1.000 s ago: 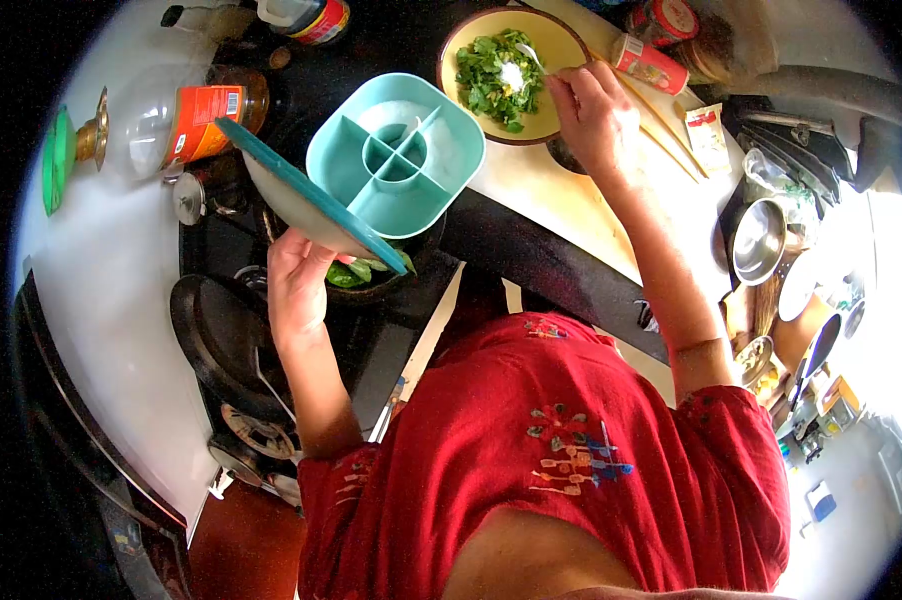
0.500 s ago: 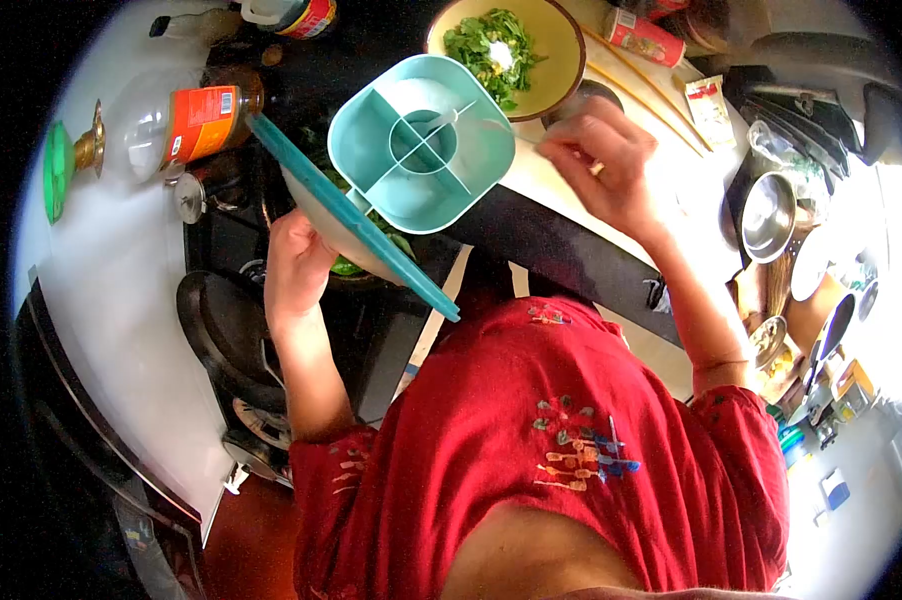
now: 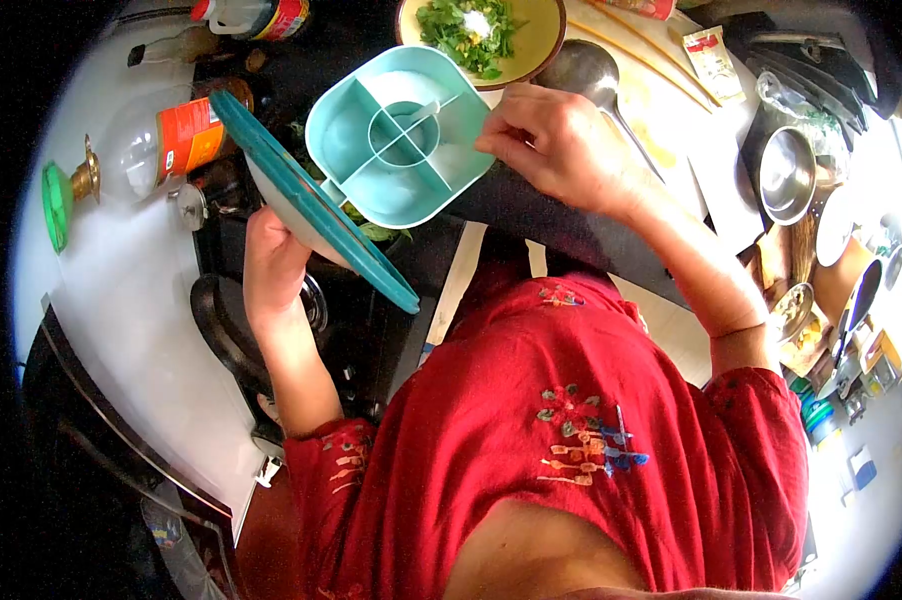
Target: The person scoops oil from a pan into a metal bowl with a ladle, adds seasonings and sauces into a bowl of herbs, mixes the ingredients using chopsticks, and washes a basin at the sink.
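A teal seasoning box (image 3: 335, 190) with crossed dividers and a round middle section is tilted toward me, white powder in its compartments. Its hinged lid (image 3: 311, 195) stands open on the left side. My left hand (image 3: 274, 262) is closed on the box from behind the lid, fingers mostly hidden. My right hand (image 3: 561, 150) is at the box's right rim, fingertips pinched together; what they hold, if anything, I cannot make out. A small pale spoon-like piece (image 3: 426, 112) shows inside the box. Beyond it sits a yellow bowl (image 3: 543, 50) of chopped greens (image 3: 451, 38) topped with white powder.
A metal ladle (image 3: 583, 75) and wooden chopsticks (image 3: 661, 55) lie on the pale board to the right. A large bottle with an orange label (image 3: 189, 137) stands left. A black pan (image 3: 226, 325) is below it; a steel bowl (image 3: 787, 175) is far right.
My right hand has moved left to the box's rim, still pinched. The ladle's bowl is now uncovered. The box and my left hand have shifted slightly left in view.
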A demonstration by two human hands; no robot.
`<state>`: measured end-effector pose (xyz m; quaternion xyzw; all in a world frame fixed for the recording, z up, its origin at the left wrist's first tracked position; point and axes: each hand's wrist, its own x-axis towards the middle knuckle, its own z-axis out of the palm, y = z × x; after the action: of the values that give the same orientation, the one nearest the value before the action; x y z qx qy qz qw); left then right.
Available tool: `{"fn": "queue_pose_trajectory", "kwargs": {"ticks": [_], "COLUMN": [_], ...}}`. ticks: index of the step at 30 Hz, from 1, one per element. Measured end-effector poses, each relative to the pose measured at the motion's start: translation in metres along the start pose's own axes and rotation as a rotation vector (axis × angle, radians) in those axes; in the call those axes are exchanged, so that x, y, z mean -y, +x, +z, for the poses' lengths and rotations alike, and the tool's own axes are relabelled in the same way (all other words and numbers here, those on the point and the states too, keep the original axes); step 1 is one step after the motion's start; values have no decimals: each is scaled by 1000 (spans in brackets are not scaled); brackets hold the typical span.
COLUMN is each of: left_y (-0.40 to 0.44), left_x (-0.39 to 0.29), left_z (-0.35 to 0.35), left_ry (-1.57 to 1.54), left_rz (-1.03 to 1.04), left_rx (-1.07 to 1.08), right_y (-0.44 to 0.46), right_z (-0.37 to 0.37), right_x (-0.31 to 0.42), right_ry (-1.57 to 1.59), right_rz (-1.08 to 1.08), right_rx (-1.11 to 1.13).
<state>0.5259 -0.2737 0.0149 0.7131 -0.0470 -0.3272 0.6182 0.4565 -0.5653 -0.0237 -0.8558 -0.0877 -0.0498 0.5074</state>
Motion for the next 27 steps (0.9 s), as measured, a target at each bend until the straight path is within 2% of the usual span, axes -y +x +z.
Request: {"fn": "queue_pose_trajectory", "kwargs": {"ticks": [3,9,11,18,19,22,26,27], "left_y": [-3,-4,-3,4,6,6,-1,-3], "left_x": [-5,-1,3,2,6,8,18,21], "left_z": [6,1,-1,12,9,9,15,20], "left_ry": [-38,-86,-24,-44,-24,104,37,-7], "left_rz": [43,44,59,85,102,115,135,140], "left_rx": [-26,56,43,-35,-11,-34,-94,-125], "right_y": [-4,-9,-9,-1,1,2,10,12], "right_z": [-3,-12,-16,-25,-27,-26,-34,-34], "right_x": [0,-5,-4,0,3,-17,-30,-38], "right_ry": [104,167,191,216,196,453,457,540], "right_rz": [144,390,489,647,686,623,627,618], "right_rx": [14,8,23,-37,-68,-207,-429,-485]}}
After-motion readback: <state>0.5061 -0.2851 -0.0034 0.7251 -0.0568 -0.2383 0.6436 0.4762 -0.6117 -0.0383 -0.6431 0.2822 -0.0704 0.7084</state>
